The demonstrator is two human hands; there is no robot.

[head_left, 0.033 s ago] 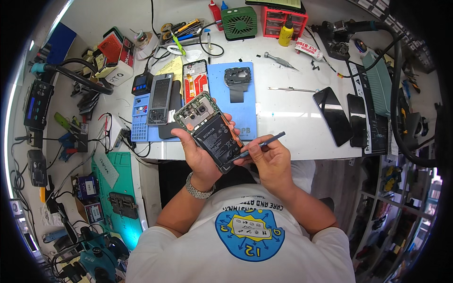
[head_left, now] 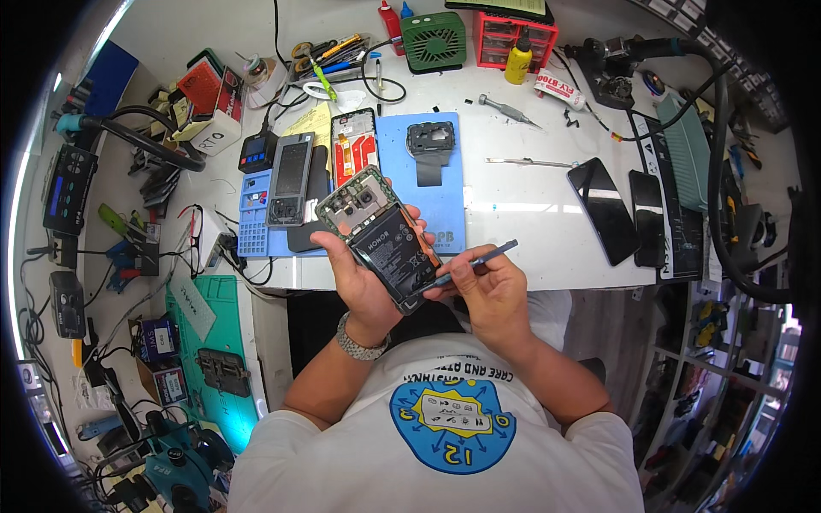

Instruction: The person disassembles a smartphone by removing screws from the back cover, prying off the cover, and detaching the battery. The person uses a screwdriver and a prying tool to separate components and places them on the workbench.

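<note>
An opened smartphone [head_left: 389, 244] lies tilted in my left hand [head_left: 355, 286], its black battery and green-edged circuit board facing up. My left thumb rests along one side and the fingers wrap behind to the other. In my right hand [head_left: 494, 295] a slim dark-blue spudger [head_left: 479, 261] is pinched between thumb and fingers. Its lower end meets the phone's right edge near the bottom of the battery; whether the tip is under the battery I cannot tell. Beyond the phone, a blue work mat [head_left: 445, 201] carries a black phone part [head_left: 430, 141] with a dark flap.
Left of the mat lie a phone frame with red strips [head_left: 355, 154] and another grey phone [head_left: 292, 179]. Two dark phones [head_left: 603, 209] lie at the right beside a thin metal tool [head_left: 530, 162] and a screwdriver [head_left: 509, 109]. A green fan [head_left: 434, 41] stands at the back.
</note>
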